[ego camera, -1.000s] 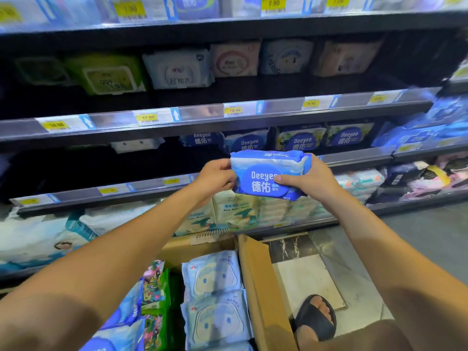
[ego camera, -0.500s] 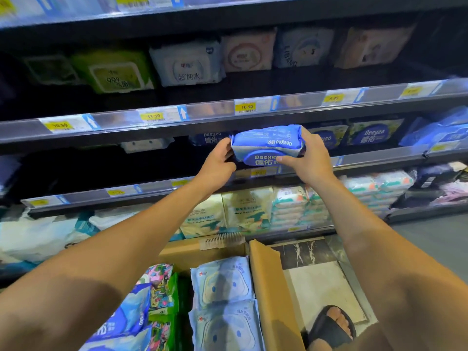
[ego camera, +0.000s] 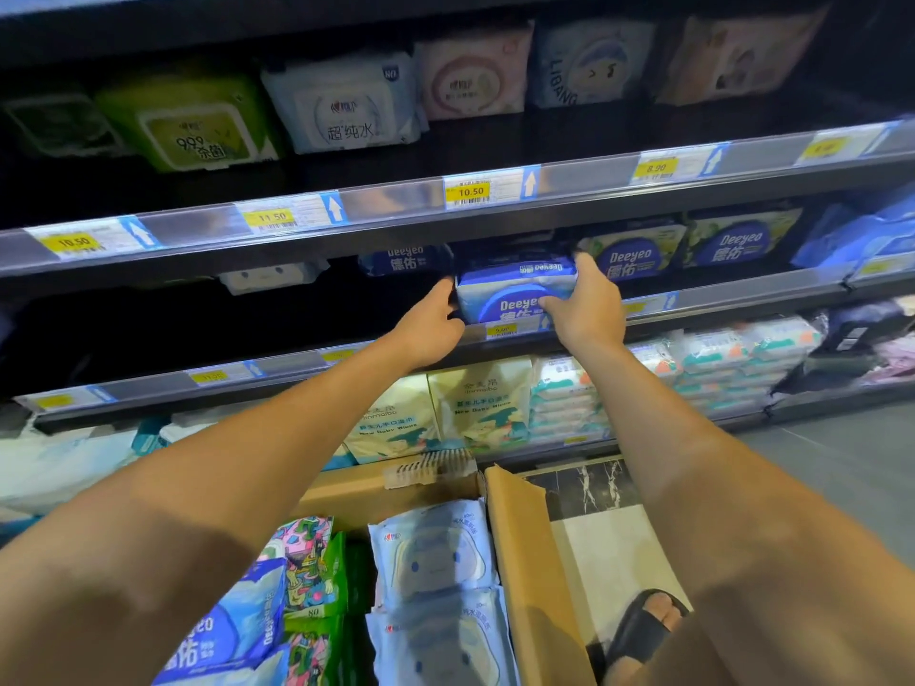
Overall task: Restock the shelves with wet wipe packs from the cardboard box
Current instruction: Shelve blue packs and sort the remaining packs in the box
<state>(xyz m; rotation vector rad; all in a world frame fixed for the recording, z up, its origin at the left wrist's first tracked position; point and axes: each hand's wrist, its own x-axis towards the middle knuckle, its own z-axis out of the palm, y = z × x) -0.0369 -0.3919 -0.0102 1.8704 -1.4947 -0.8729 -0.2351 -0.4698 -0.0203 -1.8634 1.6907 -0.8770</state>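
A blue Deeyeo wet wipe pack (ego camera: 510,289) sits at the front of the middle shelf (ego camera: 742,294), partly pushed in under the shelf above. My left hand (ego camera: 431,324) grips its left end and my right hand (ego camera: 584,304) grips its right end, thumb across the front. More Deeyeo packs (ego camera: 629,255) stand behind and to the right on the same shelf. The open cardboard box (ego camera: 525,552) lies below my arms and holds pale blue packs (ego camera: 435,552), a blue Deeyeo pack (ego camera: 232,621) and colourful green packs (ego camera: 312,571).
The upper shelf carries green, white and pink wipe packs (ego camera: 346,106). The lower shelf holds cream baby-wipe packs (ego camera: 475,403) and stacked white packs. The middle shelf's left part is dark with one small white pack (ego camera: 267,277). A sandalled foot (ego camera: 648,621) stands on the tiled floor beside the box.
Both hands have carried the blue pack up from in front of the lower shelf and forward onto the middle shelf. The view has moved closer to the shelves.
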